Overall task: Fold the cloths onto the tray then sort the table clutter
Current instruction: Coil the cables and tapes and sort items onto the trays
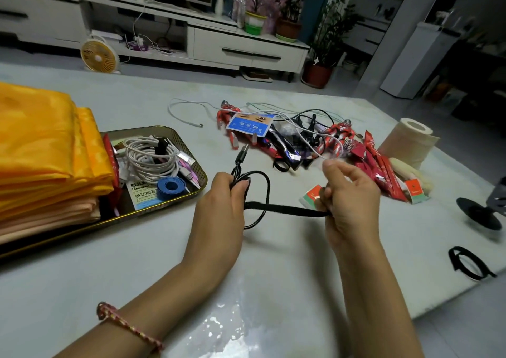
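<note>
Looks down on a pale, glossy table (137, 261) in a living room, with a white TV cabinet (246, 48), a small yellow fan (100, 56) on the floor and potted plants (325, 42) beyond it. Finds, at the table's left, a gold-rimmed tray (191, 138) bearing a stack of folded orange and peach cloths (41, 152), beside a coiled white cable (147, 157), a blue tape roll (171, 188) and small packets. Finds, farther back in the middle, a tangled clutter pile (287, 135) of cables, red toy figures and a blue card, with red sachets (377, 166) and a paper roll (410, 141) to its right, and a spare loop (465, 264) of black band alone near the right edge. Holds both hands raised over the table's middle, forearms reaching in from below. Clenches the left hand (221, 207) around a looped black cable (260, 193), plug end poking up above the fist. Pinches, in the curled fingers of the right hand (347, 198), one end of a flat black strap (287, 209), stretched level across to the cable loops at the left hand.
</note>
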### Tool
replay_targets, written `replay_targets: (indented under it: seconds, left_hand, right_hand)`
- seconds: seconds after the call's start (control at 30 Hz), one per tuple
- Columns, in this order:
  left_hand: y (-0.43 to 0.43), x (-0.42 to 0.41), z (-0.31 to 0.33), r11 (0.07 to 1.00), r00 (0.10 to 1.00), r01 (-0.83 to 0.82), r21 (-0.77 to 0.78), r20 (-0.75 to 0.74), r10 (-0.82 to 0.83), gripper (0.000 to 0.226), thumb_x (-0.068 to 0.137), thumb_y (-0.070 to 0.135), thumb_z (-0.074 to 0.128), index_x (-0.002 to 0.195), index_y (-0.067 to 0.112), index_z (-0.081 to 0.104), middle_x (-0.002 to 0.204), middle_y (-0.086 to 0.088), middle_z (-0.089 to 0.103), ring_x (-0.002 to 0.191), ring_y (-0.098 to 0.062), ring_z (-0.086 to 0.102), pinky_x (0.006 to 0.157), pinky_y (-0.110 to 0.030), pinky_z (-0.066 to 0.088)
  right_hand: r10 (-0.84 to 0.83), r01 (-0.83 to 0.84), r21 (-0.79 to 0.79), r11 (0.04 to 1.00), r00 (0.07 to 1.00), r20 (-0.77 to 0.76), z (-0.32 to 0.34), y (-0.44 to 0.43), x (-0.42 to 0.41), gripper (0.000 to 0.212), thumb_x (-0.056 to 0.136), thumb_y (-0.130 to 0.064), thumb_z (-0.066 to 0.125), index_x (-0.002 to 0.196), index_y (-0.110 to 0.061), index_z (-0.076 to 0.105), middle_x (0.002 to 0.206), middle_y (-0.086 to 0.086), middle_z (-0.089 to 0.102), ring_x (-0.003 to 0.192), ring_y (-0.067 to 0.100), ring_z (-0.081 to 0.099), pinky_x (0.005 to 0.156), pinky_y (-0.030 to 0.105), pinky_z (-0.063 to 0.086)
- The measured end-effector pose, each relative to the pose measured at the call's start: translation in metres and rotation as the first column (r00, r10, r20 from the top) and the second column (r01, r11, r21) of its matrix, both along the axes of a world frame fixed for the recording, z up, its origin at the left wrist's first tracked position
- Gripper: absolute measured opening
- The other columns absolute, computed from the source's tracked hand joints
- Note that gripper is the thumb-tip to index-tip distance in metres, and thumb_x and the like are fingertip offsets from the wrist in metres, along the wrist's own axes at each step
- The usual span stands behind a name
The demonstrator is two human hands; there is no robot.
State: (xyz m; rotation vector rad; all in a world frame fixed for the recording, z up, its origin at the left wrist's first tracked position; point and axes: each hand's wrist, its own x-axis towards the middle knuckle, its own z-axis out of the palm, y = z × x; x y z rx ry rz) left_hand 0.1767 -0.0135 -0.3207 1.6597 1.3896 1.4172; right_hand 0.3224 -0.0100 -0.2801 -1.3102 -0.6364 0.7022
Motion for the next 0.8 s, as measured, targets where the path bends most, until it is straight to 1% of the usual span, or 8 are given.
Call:
replay_targets:
  seconds: [0.13, 0.27, 0.33, 0.43, 0.53, 0.57, 0.63, 0.8]
  left_hand:
    - [0.007, -0.003, -0.004, 0.997, 1.0, -0.02, -0.075, 0.015, 0.021, 0.022, 0.098, 0.025, 0.042, 0.083, 0.009, 0.049, 0.068, 0.002, 0.05, 0.064, -0.013, 0.046, 0.055, -0.015, 0.035]
    - [0.009, -0.004, -0.006, 0.993, 0.998, 0.018, -0.114, 0.064, -0.01, 0.022, 0.098, 0.025, 0.042, 0.081, 0.014, 0.049, 0.073, 0.002, 0.052, 0.074, -0.02, 0.053, 0.059, -0.017, 0.038]
    - [0.008, -0.002, -0.004, 0.991, 0.994, 0.038, -0.127, 0.107, -0.025, 0.023, 0.098, 0.023, 0.042, 0.077, 0.019, 0.047, 0.073, 0.003, 0.051, 0.067, -0.012, 0.05, 0.054, -0.012, 0.038]
    - [0.009, -0.001, -0.001, 0.984, 0.98, 0.073, -0.163, 0.195, -0.041, 0.024, 0.099, 0.021, 0.041, 0.076, 0.019, 0.047, 0.071, 0.003, 0.048, 0.056, -0.003, 0.05, 0.051, -0.007, 0.038]
    - [0.008, -0.001, 0.0, 0.984, 0.97, 0.08, -0.156, 0.238, -0.041, 0.024, 0.099, 0.02, 0.04, 0.076, 0.019, 0.047, 0.071, 0.003, 0.046, 0.052, 0.005, 0.051, 0.049, -0.005, 0.037]
    - [0.009, -0.001, 0.0, 0.985, 0.969, 0.083, -0.152, 0.245, -0.044, 0.024, 0.099, 0.02, 0.04, 0.076, 0.019, 0.047, 0.071, 0.003, 0.045, 0.053, 0.003, 0.052, 0.049, -0.005, 0.037]
    - [0.009, -0.001, -0.002, 0.985, 0.97, 0.085, -0.149, 0.239, -0.047, 0.024, 0.099, 0.02, 0.04, 0.077, 0.018, 0.047, 0.07, 0.004, 0.045, 0.053, 0.0, 0.051, 0.049, -0.006, 0.037]
    - [0.011, -0.001, -0.008, 0.982, 0.971, 0.099, -0.159, 0.232, -0.06, 0.024, 0.099, 0.023, 0.04, 0.077, 0.018, 0.049, 0.065, 0.004, 0.045, 0.046, 0.005, 0.047, 0.047, -0.011, 0.035]
  right_hand:
    - [-0.241, 0.247, -0.02, 0.969, 0.959, 0.152, -0.017, 0.003, 0.038, 0.006, 0.089, -0.016, 0.061, 0.085, -0.013, 0.059, 0.056, -0.001, 0.048, 0.04, 0.002, 0.044, 0.047, 0.022, 0.038]
    - [-0.01, 0.073, -0.119, 0.99, 0.888, 0.459, -0.032, 0.0, 0.046, 0.01, 0.087, -0.019, 0.063, 0.077, -0.021, 0.063, 0.07, -0.004, 0.061, 0.064, 0.012, 0.056, 0.062, 0.024, 0.045]
    - [0.158, -0.029, -0.215, 0.976, 0.772, 0.615, -0.032, -0.002, 0.04, 0.017, 0.085, -0.022, 0.065, 0.07, -0.029, 0.064, 0.079, -0.01, 0.066, 0.079, 0.012, 0.058, 0.078, 0.03, 0.042]
    - [0.269, 0.022, -0.33, 0.944, 0.531, 0.804, -0.026, -0.006, 0.034, 0.017, 0.086, -0.027, 0.063, 0.073, -0.038, 0.063, 0.104, -0.018, 0.057, 0.105, 0.005, 0.041, 0.086, 0.027, 0.014]
    - [0.278, 0.021, -0.31, 0.951, 0.385, 0.88, -0.02, -0.01, 0.029, 0.012, 0.087, -0.023, 0.061, 0.094, -0.027, 0.07, 0.121, -0.004, 0.053, 0.117, 0.011, 0.041, 0.091, 0.024, 0.023]
    - [0.261, -0.037, -0.27, 0.962, 0.4, 0.878, -0.019, -0.009, 0.027, 0.014, 0.088, -0.019, 0.06, 0.097, -0.022, 0.07, 0.118, -0.001, 0.055, 0.112, 0.011, 0.046, 0.091, 0.02, 0.03]
    - [0.317, -0.18, -0.261, 0.948, 0.54, 0.779, -0.017, -0.005, 0.023, 0.017, 0.091, -0.013, 0.055, 0.098, -0.02, 0.069, 0.106, -0.004, 0.062, 0.095, 0.006, 0.054, 0.082, 0.012, 0.038]
    - [0.347, -0.292, -0.198, 0.936, 0.865, 0.363, -0.025, -0.001, 0.02, 0.023, 0.098, -0.009, 0.04, 0.109, -0.023, 0.055, 0.106, -0.003, 0.067, 0.106, 0.014, 0.06, 0.097, 0.031, 0.045]
